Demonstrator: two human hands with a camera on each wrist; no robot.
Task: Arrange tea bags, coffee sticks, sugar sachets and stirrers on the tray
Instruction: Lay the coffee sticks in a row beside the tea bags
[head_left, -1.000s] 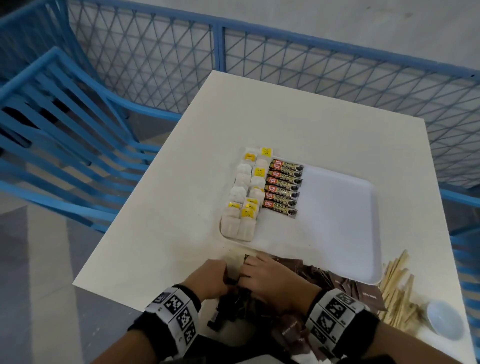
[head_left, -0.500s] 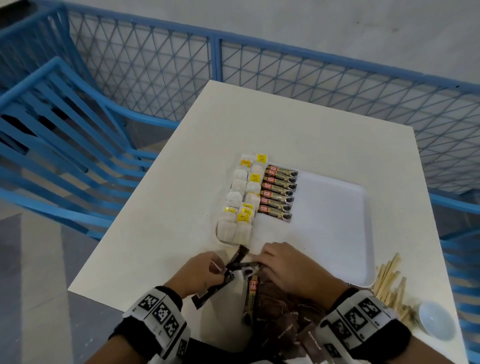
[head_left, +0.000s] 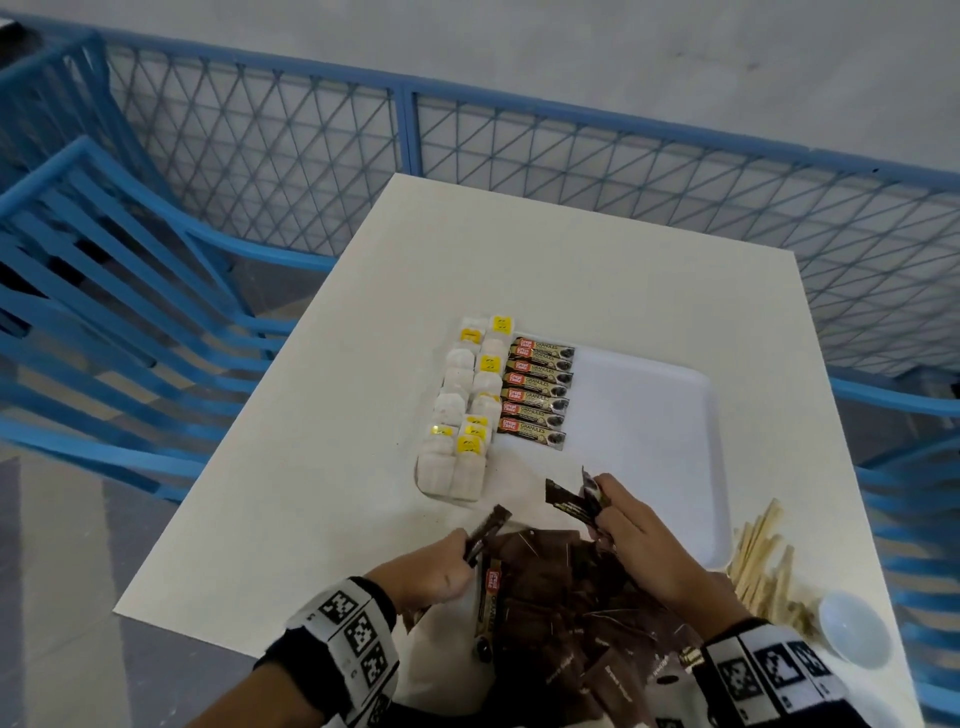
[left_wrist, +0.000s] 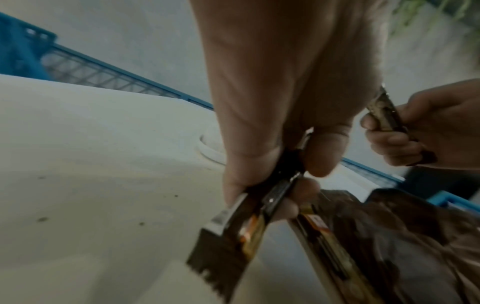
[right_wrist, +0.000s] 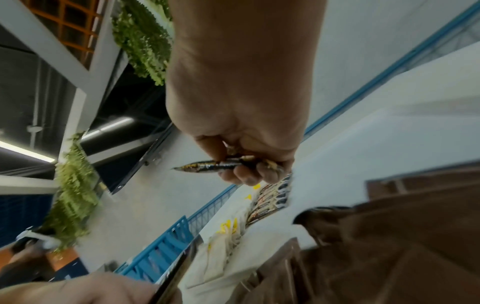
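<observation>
A white tray (head_left: 649, 415) lies on the table with two columns of tea bags (head_left: 465, 405) along its left side and a column of coffee sticks (head_left: 537, 392) beside them. My left hand (head_left: 447, 566) pinches a dark coffee stick (head_left: 485, 532), also shown as coffee sticks (left_wrist: 241, 226) between its fingers in the left wrist view. My right hand (head_left: 623, 519) grips coffee sticks (head_left: 574, 501) over the tray's near edge; the right wrist view shows a coffee stick (right_wrist: 215, 165) in its curled fingers. A pile of brown sachets (head_left: 561, 613) lies beneath both hands.
Wooden stirrers (head_left: 761, 561) lie in a heap right of the tray, with a small white bowl (head_left: 852, 626) near the table's front right corner. A blue mesh fence (head_left: 519, 171) and blue chairs (head_left: 104, 291) surround the white table (head_left: 571, 270).
Both hands rose from the sachet pile and drew apart, each holding coffee sticks. The right hand moved forward and right onto the tray's near edge.
</observation>
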